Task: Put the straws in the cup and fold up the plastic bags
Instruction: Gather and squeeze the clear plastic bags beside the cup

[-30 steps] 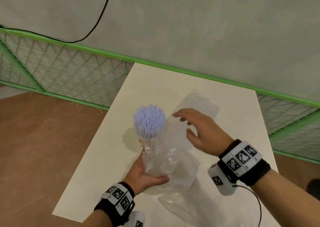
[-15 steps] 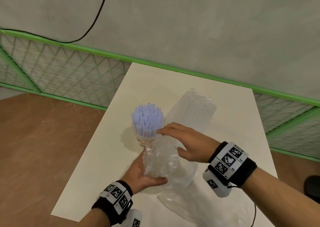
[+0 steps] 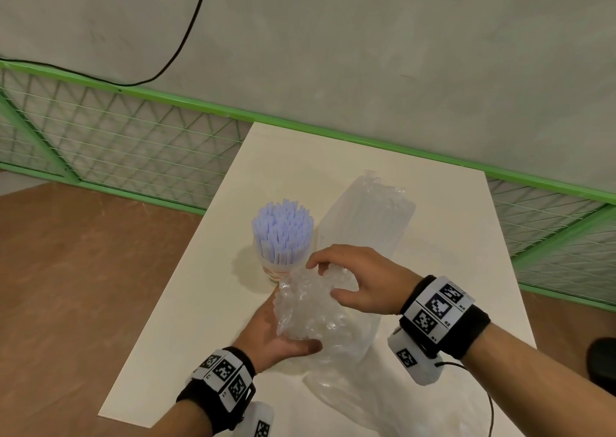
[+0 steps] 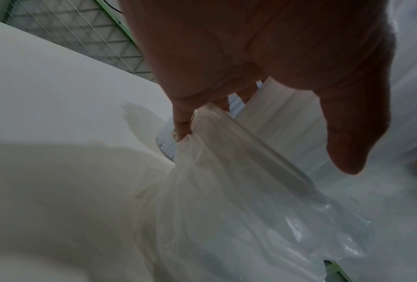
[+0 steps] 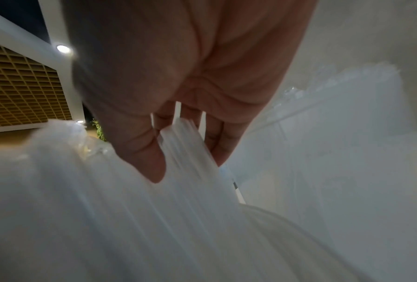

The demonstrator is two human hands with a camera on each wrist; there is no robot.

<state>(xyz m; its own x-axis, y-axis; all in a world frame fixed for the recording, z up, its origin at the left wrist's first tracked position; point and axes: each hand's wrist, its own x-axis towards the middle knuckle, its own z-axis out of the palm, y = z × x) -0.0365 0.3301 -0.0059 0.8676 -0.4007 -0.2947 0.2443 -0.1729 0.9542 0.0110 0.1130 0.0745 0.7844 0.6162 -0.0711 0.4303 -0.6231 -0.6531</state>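
Observation:
A paper cup (image 3: 277,271) packed with pale blue straws (image 3: 283,233) stands on the white table (image 3: 200,330). Just in front of it is a crumpled clear plastic bag (image 3: 306,310), held between both hands. My left hand (image 3: 276,331) cups it from the left and below, thumb curled against its near side. My right hand (image 3: 325,278) grips the bag's top with curled fingers and thumb. The left wrist view shows my left hand (image 4: 262,145) holding the gathered plastic (image 4: 226,190). In the right wrist view my right hand (image 5: 185,158) pinches folds of the bag (image 5: 106,209).
A second clear bag (image 3: 366,216) lies flat behind my right hand. More loose plastic (image 3: 353,383) lies near the table's front edge. A green mesh fence (image 3: 116,143) runs behind the table, and a dark object (image 3: 603,363) sits at the right edge.
My right hand came down and to the left from above the flat bag and closed its fingers on the top of the crumpled bag. My left hand kept its hold.

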